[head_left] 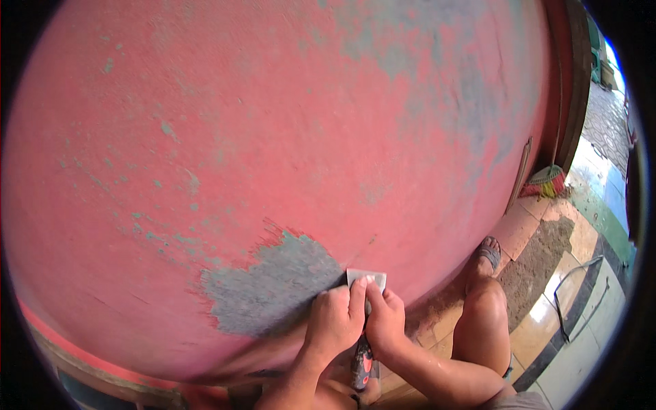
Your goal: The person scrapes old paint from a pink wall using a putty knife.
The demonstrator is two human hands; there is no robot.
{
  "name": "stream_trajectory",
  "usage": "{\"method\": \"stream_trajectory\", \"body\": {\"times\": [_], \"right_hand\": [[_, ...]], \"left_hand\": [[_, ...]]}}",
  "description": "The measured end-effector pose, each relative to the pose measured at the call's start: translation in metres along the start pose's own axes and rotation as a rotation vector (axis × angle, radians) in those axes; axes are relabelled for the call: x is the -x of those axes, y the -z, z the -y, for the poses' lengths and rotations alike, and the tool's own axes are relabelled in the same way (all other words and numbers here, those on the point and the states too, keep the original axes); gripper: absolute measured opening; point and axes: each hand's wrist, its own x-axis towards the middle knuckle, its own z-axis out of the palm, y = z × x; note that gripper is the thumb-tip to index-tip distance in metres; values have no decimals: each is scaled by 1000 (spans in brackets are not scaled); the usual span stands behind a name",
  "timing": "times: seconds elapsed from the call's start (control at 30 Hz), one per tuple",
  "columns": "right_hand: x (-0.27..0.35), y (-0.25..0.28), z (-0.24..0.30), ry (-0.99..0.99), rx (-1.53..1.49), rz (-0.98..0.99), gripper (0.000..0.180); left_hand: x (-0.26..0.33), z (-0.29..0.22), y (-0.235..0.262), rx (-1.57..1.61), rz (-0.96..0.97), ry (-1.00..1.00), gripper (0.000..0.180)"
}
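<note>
A scraper with a wide flat metal blade [376,277] and a dark handle with red patches [359,369] is held in front of me, its blade against the pink wall [225,137]. My left hand [333,319] is closed at the blade's left side, thumb pressed on the metal. Beside it, my right hand [386,320] is closed around the neck of the scraper, its thumb also on the blade. Just left of the blade is a bare grey patch [270,290] with ragged edges where paint is off. The lower handle sticks out beneath my hands.
My bent leg [482,321] and sandalled foot [488,253] are at the right. Farther right, a broom [545,183] leans by the wall's end. Dirt [540,256] lies on the tiled floor, near a thin dark cord [559,301]. Greenish-grey worn areas mark the upper wall.
</note>
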Motion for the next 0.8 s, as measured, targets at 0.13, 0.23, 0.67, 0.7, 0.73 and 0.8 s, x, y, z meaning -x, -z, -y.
{"method": "stream_trajectory", "body": {"times": [0.13, 0.23, 0.67, 0.7, 0.73, 0.8], "right_hand": [[-4, 3, -6, 139, -109, 43, 34], [2, 7, -14, -41, -5, -7, 35], [-4, -3, -5, 100, 8, 54, 35], [-5, 5, -7, 146, -25, 20, 34], [-9, 6, -11, 185, -66, 9, 34], [0, 8, -12, 74, -57, -17, 33]], "left_hand": [[-2, -7, -3, 15, 16, 19, 51], [3, 11, -5, 0, 37, 10, 52], [-7, -9, 6, 25, -34, 64, 52], [-5, -10, -3, 34, -38, 17, 52], [-2, -1, -8, 33, -49, 8, 52], [6, 8, -10, 25, 20, 10, 52]]}}
